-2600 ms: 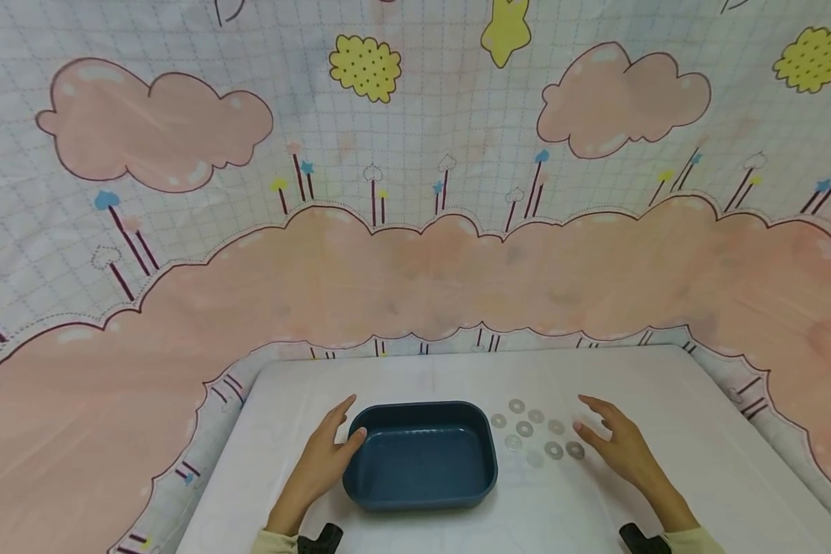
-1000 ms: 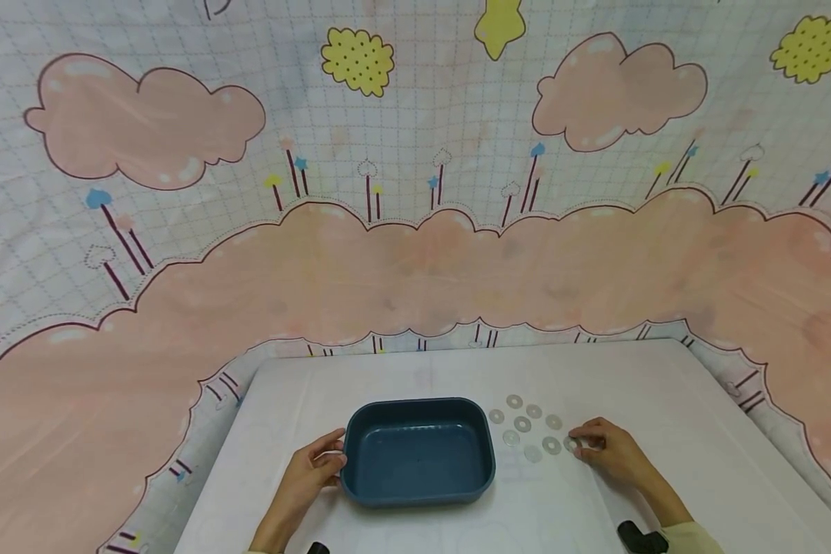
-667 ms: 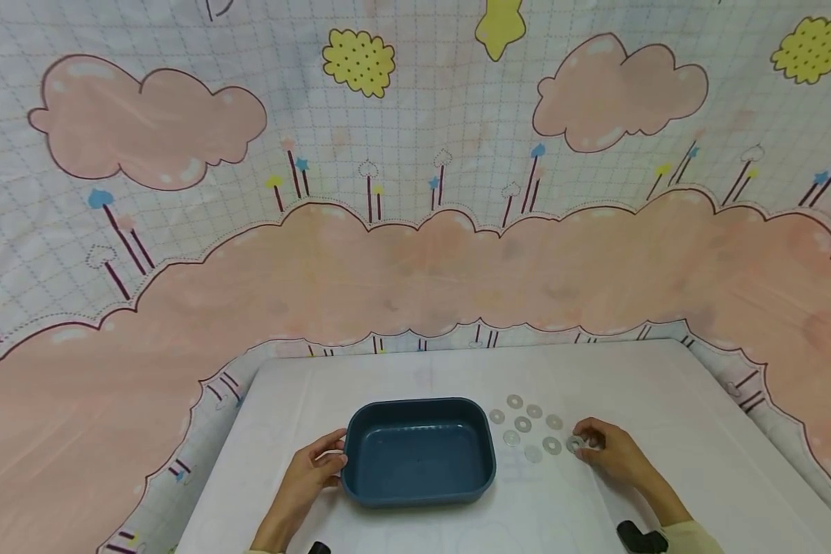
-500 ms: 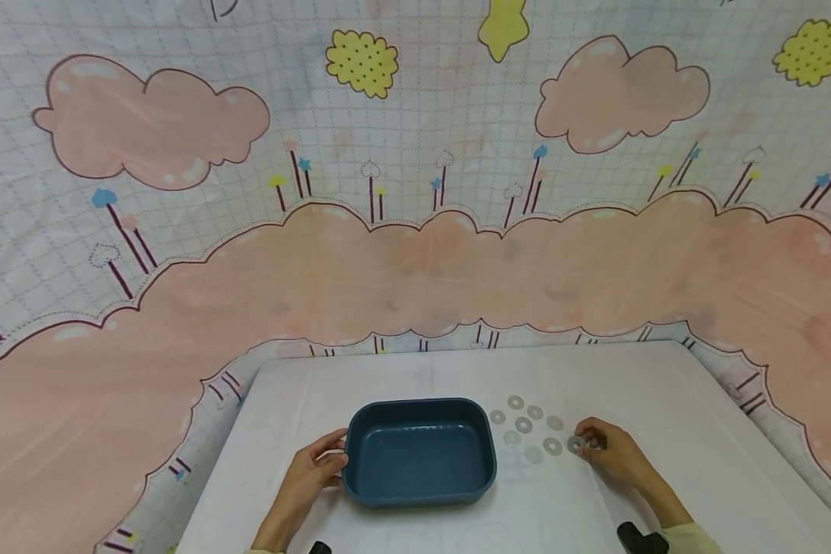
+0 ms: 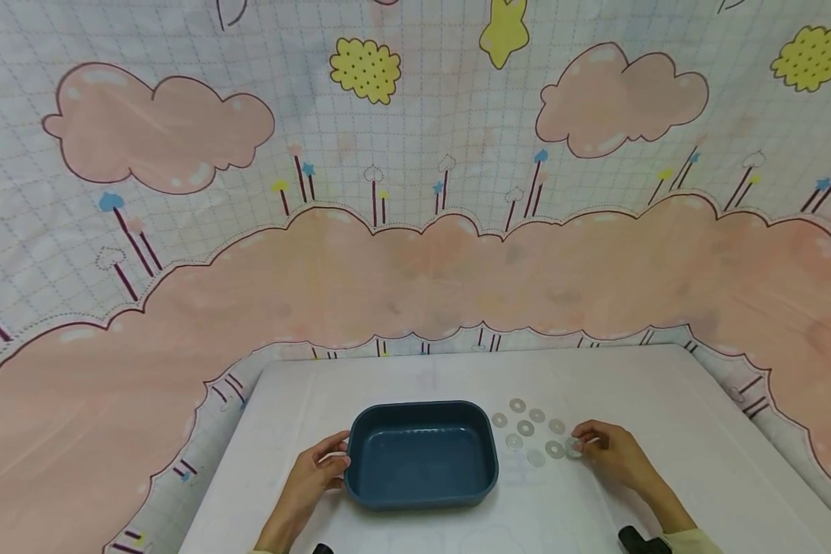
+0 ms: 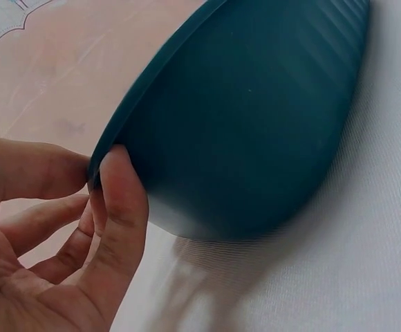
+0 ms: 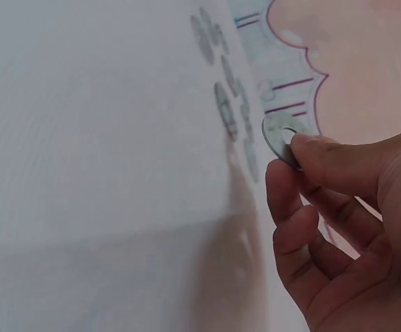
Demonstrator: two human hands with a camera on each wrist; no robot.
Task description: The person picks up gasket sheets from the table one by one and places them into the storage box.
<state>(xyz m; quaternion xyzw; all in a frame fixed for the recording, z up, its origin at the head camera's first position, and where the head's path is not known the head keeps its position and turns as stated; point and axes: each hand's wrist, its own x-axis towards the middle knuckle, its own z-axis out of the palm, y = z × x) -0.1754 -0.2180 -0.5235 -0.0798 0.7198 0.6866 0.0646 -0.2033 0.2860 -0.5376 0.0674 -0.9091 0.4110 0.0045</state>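
Left wrist view: blue tray [image 6: 249, 104] cut off by top edge, its inside hidden; left grip [image 6: 69, 259] cropped at left and bottom. Right wrist view: rings [image 7: 202, 41] on table [image 7: 83, 138] blurred, holes hard to tell; pinched ring [image 7: 276, 142] partly covered by right grip [image 7: 377, 259]. Head view: yellow star [image 5: 504, 35] cropped at top

Dark blue tray [image 5: 422, 471] sat upright, grey washer [image 7: 274, 137] I saw held tilted, eight loose washers [image 5: 520, 428] lay flat beside the tray

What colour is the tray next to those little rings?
The tray is dark teal blue, seen best in the head view.
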